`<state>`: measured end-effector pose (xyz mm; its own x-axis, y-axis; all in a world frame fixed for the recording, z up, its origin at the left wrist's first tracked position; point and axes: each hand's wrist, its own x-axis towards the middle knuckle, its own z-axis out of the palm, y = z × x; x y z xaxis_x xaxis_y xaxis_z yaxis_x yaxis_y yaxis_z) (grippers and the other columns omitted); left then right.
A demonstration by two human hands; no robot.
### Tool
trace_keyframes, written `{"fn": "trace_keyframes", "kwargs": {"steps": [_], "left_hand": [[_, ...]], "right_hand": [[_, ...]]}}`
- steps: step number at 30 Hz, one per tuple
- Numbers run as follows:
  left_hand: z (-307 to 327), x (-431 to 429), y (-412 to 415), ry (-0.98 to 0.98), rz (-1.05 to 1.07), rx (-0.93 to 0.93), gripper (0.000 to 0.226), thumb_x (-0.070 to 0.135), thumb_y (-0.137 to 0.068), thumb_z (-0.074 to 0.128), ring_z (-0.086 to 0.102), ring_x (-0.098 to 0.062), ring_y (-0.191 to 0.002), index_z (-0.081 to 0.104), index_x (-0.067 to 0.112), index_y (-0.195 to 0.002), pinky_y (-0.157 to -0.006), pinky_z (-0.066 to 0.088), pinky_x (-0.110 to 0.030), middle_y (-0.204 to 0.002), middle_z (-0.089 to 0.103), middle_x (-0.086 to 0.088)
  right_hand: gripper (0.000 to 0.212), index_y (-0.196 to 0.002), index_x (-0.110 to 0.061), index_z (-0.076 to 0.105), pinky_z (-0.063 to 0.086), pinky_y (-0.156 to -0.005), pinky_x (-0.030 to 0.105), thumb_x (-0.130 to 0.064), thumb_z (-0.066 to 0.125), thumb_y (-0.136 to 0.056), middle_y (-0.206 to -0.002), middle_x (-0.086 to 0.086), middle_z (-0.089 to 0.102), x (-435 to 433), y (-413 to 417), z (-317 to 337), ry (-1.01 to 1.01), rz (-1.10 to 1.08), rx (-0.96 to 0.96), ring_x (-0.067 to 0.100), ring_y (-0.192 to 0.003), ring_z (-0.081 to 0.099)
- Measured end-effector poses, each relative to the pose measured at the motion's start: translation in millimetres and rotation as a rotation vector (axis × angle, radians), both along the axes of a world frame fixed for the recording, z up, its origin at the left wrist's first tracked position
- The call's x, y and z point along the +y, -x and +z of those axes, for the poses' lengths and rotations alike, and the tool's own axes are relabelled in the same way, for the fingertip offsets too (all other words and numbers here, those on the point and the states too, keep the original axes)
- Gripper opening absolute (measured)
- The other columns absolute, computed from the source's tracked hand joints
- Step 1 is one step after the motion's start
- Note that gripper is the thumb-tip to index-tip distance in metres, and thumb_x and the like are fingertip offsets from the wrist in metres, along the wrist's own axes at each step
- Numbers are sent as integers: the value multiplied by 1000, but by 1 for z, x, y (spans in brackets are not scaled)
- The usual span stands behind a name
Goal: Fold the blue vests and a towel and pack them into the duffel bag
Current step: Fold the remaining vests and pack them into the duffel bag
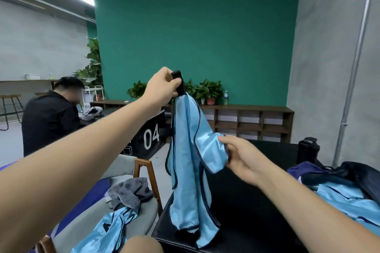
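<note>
Nearest, at bottom left: second crumpled light-blue satin vest (111,230) and bunched grey striped towel (129,191) on grey chair seat (88,217) — both unfolded. Centre frame, shiny light-blue vest with navy piping (189,150) held up, hem touching black tabletop (257,211); left hand (162,86) pinching its black top tab, right hand (240,156) curled round a side fold. Far right, dark open duffel bag (353,172) with blue fabric at its mouth — probably one vest packed, most folding left.
</note>
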<state>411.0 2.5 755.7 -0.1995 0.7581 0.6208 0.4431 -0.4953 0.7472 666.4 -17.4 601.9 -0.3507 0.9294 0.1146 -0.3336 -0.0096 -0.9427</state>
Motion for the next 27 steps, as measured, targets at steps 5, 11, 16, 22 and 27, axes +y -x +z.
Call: {"fn": "trace_keyframes", "kwargs": {"steps": [5,11,16,22,27], "left_hand": [[-36,-24,-32,47,-68,200,16,40,-97,74,71,-8,-102,65,31,-106,-94,59,-38,-104,75,12],[-58,-78,-95,-57,-243,441,40,64,-87,78,65,8,-107,62,42,-117,-84,52,-15,-112,71,20],[-73,-72,-117,-178,-177,632,54,41,-80,86,64,-2,-96,52,39,-122,-79,57,-31,-107,66,17],[-75,-56,-114,-175,-108,401,31,-3,-86,64,66,1,-84,68,25,-99,-64,49,-11,-89,72,15],[-62,-53,-100,-109,-18,377,20,14,-92,63,59,-1,-69,73,30,-87,-55,37,-16,-83,71,15]], "right_hand": [[10,-98,-6,72,54,-104,54,-15,74,-96,-101,17,66,-13,-21,54,-5,-132,47,33,-97,63],[8,-91,-12,72,46,-56,24,-16,72,-99,-75,3,64,-16,-30,85,-23,-239,-29,13,-59,57],[11,-92,-7,71,44,-50,22,-12,67,-102,-73,4,64,-16,-35,93,-26,-304,-52,10,-55,58],[4,-100,-11,73,45,-56,23,-15,71,-100,-76,2,71,-20,-43,93,-33,-302,-128,12,-63,61],[26,-109,-12,74,48,-67,27,-36,65,-104,-88,1,73,-18,-60,48,-130,-354,-405,16,-80,63]]}}
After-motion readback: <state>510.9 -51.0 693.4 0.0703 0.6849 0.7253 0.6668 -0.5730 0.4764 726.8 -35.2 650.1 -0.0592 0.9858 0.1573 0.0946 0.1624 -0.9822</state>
